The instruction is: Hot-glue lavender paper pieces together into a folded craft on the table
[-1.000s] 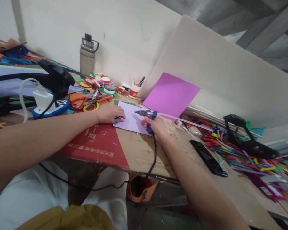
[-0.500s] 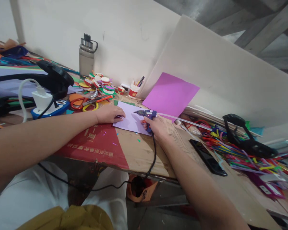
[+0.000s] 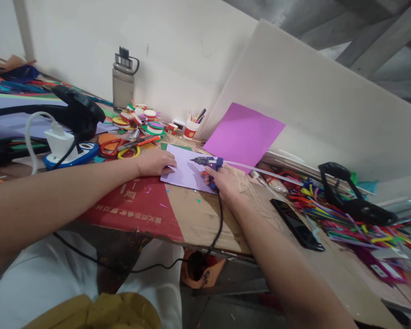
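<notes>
My right hand (image 3: 225, 183) is wrapped round the grip of a blue hot glue gun (image 3: 214, 161). A long white glue stick (image 3: 263, 172) sticks out of its back. Its dark nozzle points left, above a sheet of lavender paper (image 3: 189, 170) lying on the cardboard. At the left edge of that sheet, my left hand (image 3: 156, 163) has its fingers curled in and pinches a bit of lavender paper, its edge showing below the fingertips. A piece of green paper (image 3: 178, 147) peeks out from behind the sheet.
Left of the sheet lie orange and yellow-handled scissors (image 3: 129, 153), paper rings (image 3: 154, 128) and a plugged power strip (image 3: 71, 155). A bottle (image 3: 123, 87) and pen cup (image 3: 191, 129) stand behind. Rightward are a purple sheet (image 3: 245, 132), a phone (image 3: 297, 225) and pipe cleaners (image 3: 329, 214). The gun's black cord (image 3: 220, 221) hangs over the edge.
My left hand's fingers have drawn in slightly to the left, and a paper edge shows more clearly below them. The glue gun in my right hand has hardly moved.
</notes>
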`<act>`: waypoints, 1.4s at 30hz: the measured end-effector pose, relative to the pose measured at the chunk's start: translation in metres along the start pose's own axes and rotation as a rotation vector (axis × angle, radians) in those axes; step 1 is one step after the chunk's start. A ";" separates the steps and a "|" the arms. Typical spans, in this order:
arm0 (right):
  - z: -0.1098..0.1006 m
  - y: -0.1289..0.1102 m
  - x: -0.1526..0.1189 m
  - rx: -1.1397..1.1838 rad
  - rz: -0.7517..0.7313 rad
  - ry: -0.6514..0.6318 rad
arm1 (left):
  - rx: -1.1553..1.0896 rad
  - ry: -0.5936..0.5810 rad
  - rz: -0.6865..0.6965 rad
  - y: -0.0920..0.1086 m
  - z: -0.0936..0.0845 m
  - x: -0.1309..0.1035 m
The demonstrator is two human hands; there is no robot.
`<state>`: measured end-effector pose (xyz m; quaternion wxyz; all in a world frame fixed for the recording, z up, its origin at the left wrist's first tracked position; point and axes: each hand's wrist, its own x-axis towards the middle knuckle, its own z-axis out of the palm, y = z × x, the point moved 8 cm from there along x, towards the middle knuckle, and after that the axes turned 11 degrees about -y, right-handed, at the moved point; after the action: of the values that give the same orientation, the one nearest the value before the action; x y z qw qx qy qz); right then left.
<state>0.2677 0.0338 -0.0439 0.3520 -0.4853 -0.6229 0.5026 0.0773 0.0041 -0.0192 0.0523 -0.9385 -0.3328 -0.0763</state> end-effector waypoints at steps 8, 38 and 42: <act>-0.001 -0.001 -0.002 0.001 -0.009 0.009 | -0.018 -0.012 -0.039 -0.001 -0.002 -0.002; -0.003 0.000 0.000 -0.064 0.004 0.013 | -0.062 -0.065 -0.029 -0.002 0.003 0.002; -0.002 -0.002 0.000 -0.062 -0.010 0.002 | -0.041 -0.057 -0.010 -0.002 0.004 0.002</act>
<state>0.2689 0.0338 -0.0420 0.3399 -0.4931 -0.6403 0.4810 0.0781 0.0073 -0.0228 0.0230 -0.9395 -0.3371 -0.0566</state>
